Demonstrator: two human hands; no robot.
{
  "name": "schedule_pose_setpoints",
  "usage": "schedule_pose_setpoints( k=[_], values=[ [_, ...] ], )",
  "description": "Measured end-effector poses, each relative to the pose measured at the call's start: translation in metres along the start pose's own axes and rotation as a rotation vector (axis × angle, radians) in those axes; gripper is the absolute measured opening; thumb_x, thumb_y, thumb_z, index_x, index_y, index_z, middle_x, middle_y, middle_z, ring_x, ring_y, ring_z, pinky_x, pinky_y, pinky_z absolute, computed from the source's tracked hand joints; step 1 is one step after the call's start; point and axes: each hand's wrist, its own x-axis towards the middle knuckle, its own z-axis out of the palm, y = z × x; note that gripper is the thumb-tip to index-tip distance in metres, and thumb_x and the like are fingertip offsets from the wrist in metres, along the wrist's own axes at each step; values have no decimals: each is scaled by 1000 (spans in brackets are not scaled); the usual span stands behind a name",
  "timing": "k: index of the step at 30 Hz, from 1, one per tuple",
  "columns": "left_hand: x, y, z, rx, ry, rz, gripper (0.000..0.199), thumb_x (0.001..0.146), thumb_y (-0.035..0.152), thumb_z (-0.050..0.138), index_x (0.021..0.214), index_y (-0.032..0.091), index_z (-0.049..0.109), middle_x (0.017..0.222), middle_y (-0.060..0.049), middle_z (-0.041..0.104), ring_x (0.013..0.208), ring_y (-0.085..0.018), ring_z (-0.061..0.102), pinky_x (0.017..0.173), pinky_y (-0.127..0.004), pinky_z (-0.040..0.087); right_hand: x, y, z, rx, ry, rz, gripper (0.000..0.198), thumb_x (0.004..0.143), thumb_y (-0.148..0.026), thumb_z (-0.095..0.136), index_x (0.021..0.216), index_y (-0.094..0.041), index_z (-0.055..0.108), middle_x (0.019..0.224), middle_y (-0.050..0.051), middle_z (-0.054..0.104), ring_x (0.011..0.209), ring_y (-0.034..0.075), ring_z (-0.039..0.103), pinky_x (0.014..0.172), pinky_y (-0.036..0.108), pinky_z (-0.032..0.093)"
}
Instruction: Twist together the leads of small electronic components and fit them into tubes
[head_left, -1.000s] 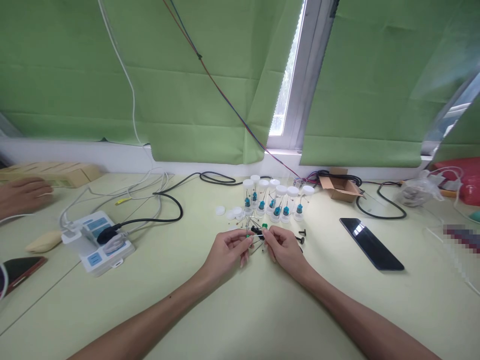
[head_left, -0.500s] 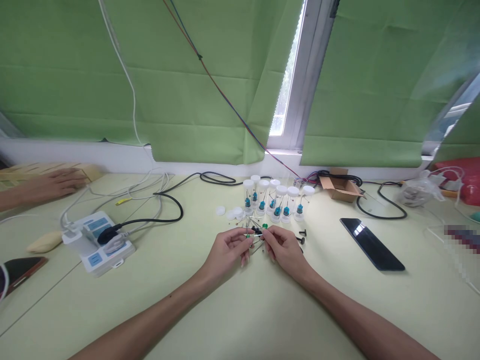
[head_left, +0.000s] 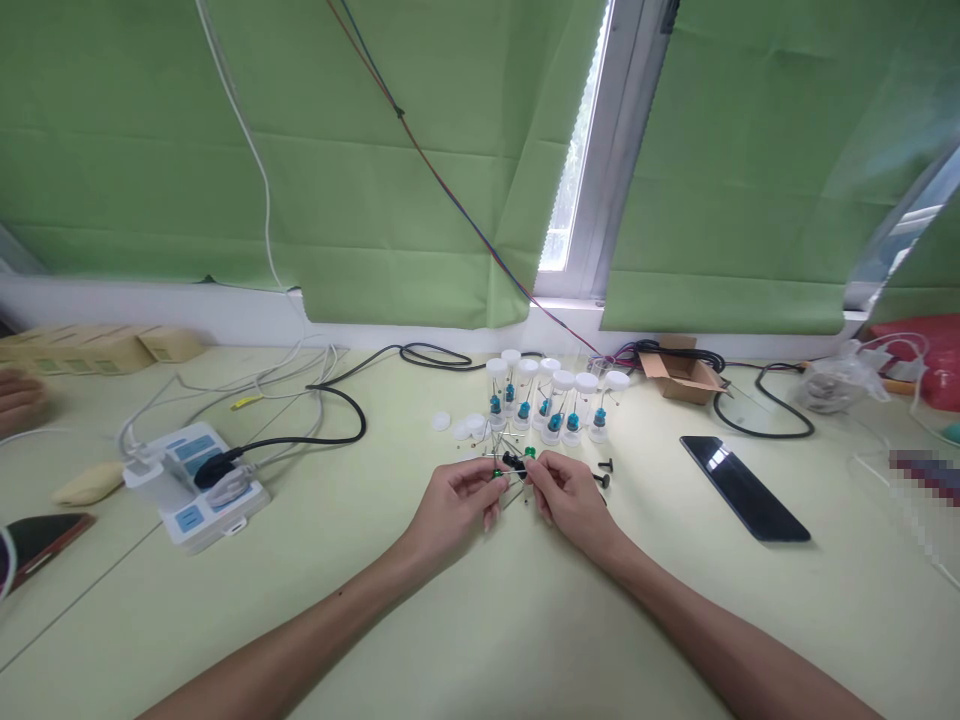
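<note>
Head | metal rod point(head_left: 516, 472) | long axis crosswise | left hand point(head_left: 457, 502) to right hand point(head_left: 568, 492)

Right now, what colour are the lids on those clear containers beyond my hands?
The lids are white, showing best in the head view.

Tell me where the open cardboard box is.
In the head view, the open cardboard box stands right of centre at the back of the table, right of the white-capped vials and beyond the black smartphone.
</note>
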Motion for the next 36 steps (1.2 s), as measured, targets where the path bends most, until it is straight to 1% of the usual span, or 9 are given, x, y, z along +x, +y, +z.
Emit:
schedule_pose_setpoints(
  k=[7, 14, 20, 25, 28, 31, 36],
  values=[
    [2, 1, 1, 9, 5, 0, 18, 84, 32, 64, 89, 14, 66, 56, 2, 53, 52, -11, 47, 54, -26, 41, -1, -2, 0, -41, -1, -2, 38, 94, -45, 49, 66, -19, 51, 47, -6, 44, 38, 8, 39, 41, 22, 30],
    [1, -1, 2, -17, 52, -27, 24, 80, 37, 68, 89, 14, 67, 58, 1, 56, 49, -11, 49, 51, -27, 42, 1, -1, 2, 21, 2, 28, 40, 92, -49, 50, 68, -19, 55, 48, -6, 45, 37, 9, 39, 40, 23, 31],
    [2, -3, 0, -72, 51, -51, 27, 79, 38, 70, 91, 14, 67, 62, 0, 56, 54, -13, 52, 51, -27, 44, 0, -3, 1, 49, 4, 31, 39, 91, -51, 53, 69, -18, 58, 46, -6, 45, 37, 8, 38, 39, 22, 30],
    [4, -2, -3, -82, 93, -73, 28, 77, 38, 71, 89, 14, 67, 68, -2, 58, 57, -13, 53, 50, -25, 43, 2, -2, -1, 73, 61, 25, 39, 90, -51, 54, 70, -18, 58, 45, -7, 44, 36, 8, 37, 38, 22, 29],
    [3, 0, -1, -30, 95, -65, 27, 78, 39, 69, 88, 14, 66, 64, -1, 56, 53, -12, 50, 49, -25, 42, 2, -2, -2, 45, 104, 6, 39, 90, -51, 55, 69, -18, 57, 48, -5, 46, 38, 9, 40, 40, 23, 31],
    [2, 0, 0, 82, 76, -32, 24, 81, 38, 66, 85, 15, 65, 57, 2, 52, 48, -10, 46, 49, -25, 39, 2, -2, -2, 12, 122, -12, 38, 89, -51, 55, 69, -19, 56, 53, -4, 47, 41, 9, 41, 41, 24, 33],
    [1, -5, 0, 237, 56, 39, 21, 83, 38, 61, 81, 17, 65, 61, 1, 54, 52, -12, 48, 52, -25, 39, 2, -1, -3, -25, 139, -13, 35, 89, -48, 56, 70, -19, 56, 54, -4, 48, 42, 10, 41, 41, 24, 33]
  ],
)
